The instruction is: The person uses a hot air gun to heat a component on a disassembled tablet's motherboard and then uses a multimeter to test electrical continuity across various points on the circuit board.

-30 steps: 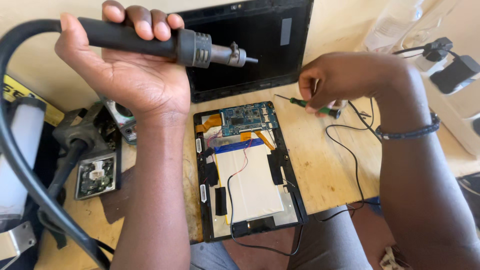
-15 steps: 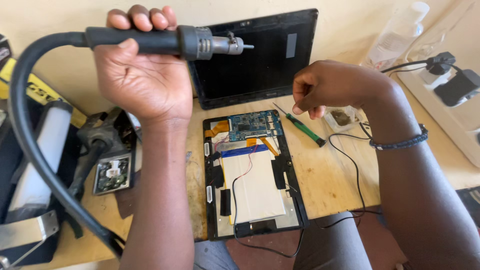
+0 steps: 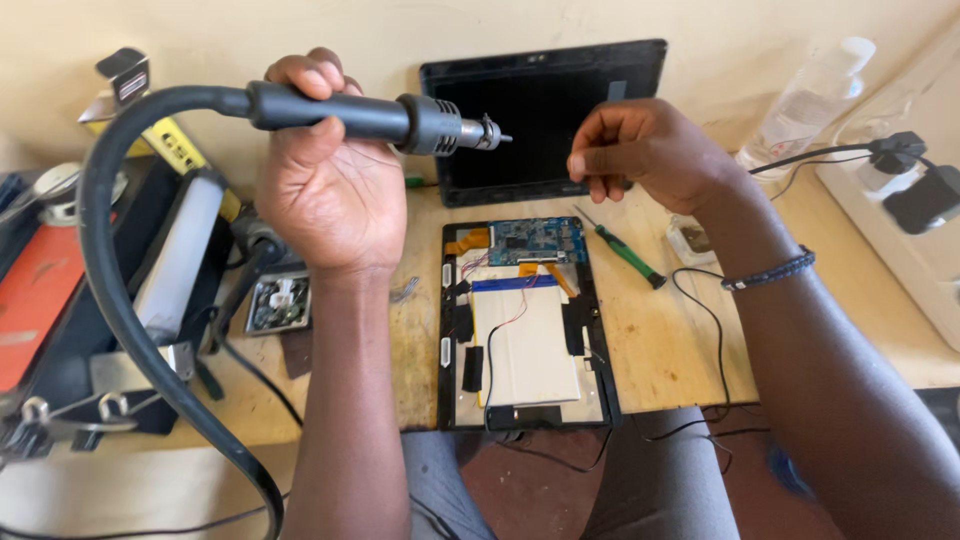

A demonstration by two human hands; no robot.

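My left hand grips a black hot-air tool by its handle, held up level with its metal nozzle pointing right. A thick black hose loops down from it to the left. My right hand hovers just right of the nozzle, fingers curled together, nothing visible in them. Below both hands an opened tablet lies flat on the wooden table, showing a blue circuit board and a white battery. A green-handled screwdriver lies beside the tablet's upper right corner.
A black tablet screen panel leans on the wall behind. Black equipment and a small open metal part sit at the left. A clear plastic bottle, a white power strip with plugs and thin black wires lie right.
My right hand has let go of the screwdriver, which now lies on the table, and has risen toward the nozzle. The left hand keeps holding the hot-air tool up.
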